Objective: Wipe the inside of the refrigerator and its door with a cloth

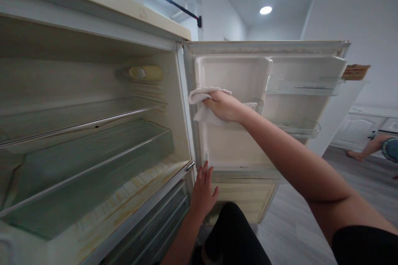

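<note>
And there it was: the right hand was up on the inner face of the open fridge door, clamped down on a white cloth. The cloth was bunched under the palm and fingers, spilling out to the left of the hand and a little below it, pressed against the door panel close to the hinge edge. The knuckles covered its right part, so only the crumpled left half showed.

Down below, the left hand was open, fingers together and pointing upward, laid flat against the lower edge of the door where it met the fridge body (holding nothing at all). The cloth sat well above this hand, almost straight up from it, the two hands well apart with a stretch of bare door panel between them.

To the left, the fridge interior stood open, its glass shelves bare, yellowish staining along the bottom lip. Clear door racks hung to the right of the working hand. Far right, on the grey floor, another person's bare leg showed near white cabinets.
</note>
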Tool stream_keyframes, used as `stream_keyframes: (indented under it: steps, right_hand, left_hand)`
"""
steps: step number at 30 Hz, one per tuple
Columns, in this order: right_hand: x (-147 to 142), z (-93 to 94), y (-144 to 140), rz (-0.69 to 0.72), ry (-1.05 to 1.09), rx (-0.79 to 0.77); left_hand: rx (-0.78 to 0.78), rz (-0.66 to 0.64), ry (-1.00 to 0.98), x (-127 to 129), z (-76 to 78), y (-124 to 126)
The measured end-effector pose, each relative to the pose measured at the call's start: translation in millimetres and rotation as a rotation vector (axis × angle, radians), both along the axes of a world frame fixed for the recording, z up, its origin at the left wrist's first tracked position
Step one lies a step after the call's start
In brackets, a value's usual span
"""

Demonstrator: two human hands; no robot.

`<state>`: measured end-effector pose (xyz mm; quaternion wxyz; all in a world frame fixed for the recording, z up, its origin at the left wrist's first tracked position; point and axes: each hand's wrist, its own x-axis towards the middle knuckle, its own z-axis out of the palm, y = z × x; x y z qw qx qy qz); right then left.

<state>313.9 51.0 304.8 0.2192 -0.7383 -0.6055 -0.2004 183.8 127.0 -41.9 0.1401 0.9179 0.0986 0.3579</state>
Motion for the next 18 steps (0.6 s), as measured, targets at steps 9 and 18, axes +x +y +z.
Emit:
stream_keyframes:
  steps: [9,18]
  right_hand:
    - [8.2,-1.3,50.7,0.139,0.295,0.449]
    - [-19.9,16.2,62.0,-0.099,-0.073,0.364]
  left_hand:
    - [-0.014,-0.005,0.002,-0.9,0.6,1.3]
    - [0.033,-0.001,-0.036,-1.1,0.7,3.2]
